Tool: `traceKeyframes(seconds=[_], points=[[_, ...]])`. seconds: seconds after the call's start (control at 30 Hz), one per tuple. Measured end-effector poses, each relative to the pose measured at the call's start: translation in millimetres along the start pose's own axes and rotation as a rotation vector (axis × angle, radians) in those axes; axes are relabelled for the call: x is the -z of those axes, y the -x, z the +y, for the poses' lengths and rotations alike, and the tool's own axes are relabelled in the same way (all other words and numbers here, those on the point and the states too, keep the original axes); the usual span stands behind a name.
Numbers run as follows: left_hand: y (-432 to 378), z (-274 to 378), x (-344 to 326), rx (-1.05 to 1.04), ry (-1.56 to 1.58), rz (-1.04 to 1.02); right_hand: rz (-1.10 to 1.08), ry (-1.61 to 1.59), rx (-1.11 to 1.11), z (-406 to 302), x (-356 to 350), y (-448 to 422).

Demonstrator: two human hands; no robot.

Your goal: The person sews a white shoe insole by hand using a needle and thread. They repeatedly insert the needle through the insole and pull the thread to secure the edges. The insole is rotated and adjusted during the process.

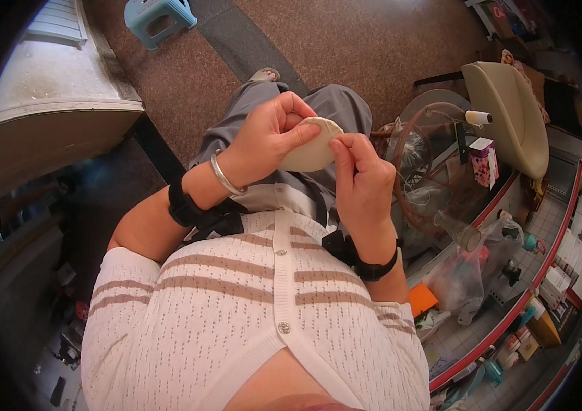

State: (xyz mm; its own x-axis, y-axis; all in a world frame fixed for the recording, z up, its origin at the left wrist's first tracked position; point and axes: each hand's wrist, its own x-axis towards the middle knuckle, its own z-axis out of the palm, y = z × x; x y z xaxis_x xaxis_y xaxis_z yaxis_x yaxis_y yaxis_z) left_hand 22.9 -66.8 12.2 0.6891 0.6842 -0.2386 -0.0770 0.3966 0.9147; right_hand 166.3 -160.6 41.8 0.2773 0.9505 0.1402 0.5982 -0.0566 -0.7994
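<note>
A flat, round cream-white piece [307, 152] is held up above my lap; its material cannot be told for certain. My left hand [275, 131] grips its upper left side, thumb laid across the face and fingers behind. With thumb and index finger, my right hand [360, 164] pinches the right edge. Along the top, between the hands, the rim [328, 123] looks folded or uneven. The fingertips behind the piece are hidden. A silver bangle [223, 174] circles my left wrist, and each forearm wears a black strap.
To the left stands a white-topped table [59, 77]; beyond it, a blue plastic stool [160, 20]. On my right are a glass-topped table [432, 103], a cream chair [507, 118], a tissue box [484, 162], a glass bottle [458, 231], plastic bags [458, 282] and a red-edged shelf [507, 313].
</note>
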Motion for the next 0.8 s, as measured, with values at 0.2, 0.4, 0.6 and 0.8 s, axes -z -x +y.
traceKeyframes(seconds=[0.2, 0.4, 0.6, 0.8], points=[[-0.3, -0.5, 0.1, -0.010, 0.009, 0.004, 0.000, 0.023, 0.012, 1.1, 0.0, 0.5], [3.0, 0.0, -3.3, -0.145, -0.178, 0.062, -0.014, 0.020, -0.020, -0.6, 1.7, -0.2], [6.3, -1.6, -2.3, -0.445, -0.569, 0.142, 0.023, -0.005, -0.008, -8.0, 0.7, 1.0], [3.5, -0.7, -4.7, -0.759, -0.782, 0.087, 0.090, -0.104, 0.029, -7.7, -4.9, -0.2]])
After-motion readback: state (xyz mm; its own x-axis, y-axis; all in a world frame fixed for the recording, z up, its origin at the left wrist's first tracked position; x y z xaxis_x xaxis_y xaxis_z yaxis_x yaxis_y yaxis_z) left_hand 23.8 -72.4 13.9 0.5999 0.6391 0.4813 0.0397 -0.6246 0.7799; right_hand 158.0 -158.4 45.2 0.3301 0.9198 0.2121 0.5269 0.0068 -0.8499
